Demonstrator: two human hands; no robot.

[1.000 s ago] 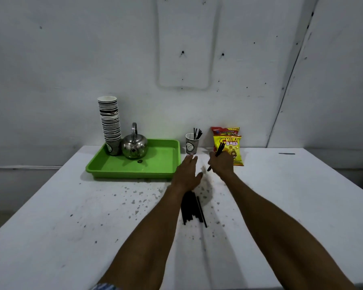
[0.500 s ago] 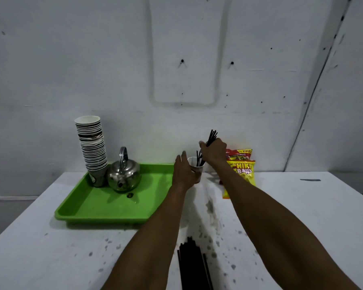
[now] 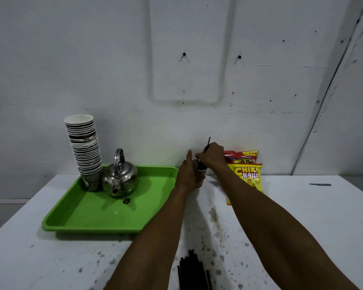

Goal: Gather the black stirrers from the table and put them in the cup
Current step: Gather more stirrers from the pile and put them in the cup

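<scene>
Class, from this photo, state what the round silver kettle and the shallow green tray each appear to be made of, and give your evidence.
Round silver kettle: probably polished metal, given its mirror-like reflections. Shallow green tray: likely moulded plastic; uniform bright colour, smooth glossy sheen, rounded rim.

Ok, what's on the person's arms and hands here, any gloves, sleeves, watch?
Both hands are bare: no gloves, and no rings show on the left hand or the right hand. Both forearms are bare down to the bottom edge of the picture, with no sleeve, watch or band on the wrists. Nothing shows of the upper arms.
</scene>
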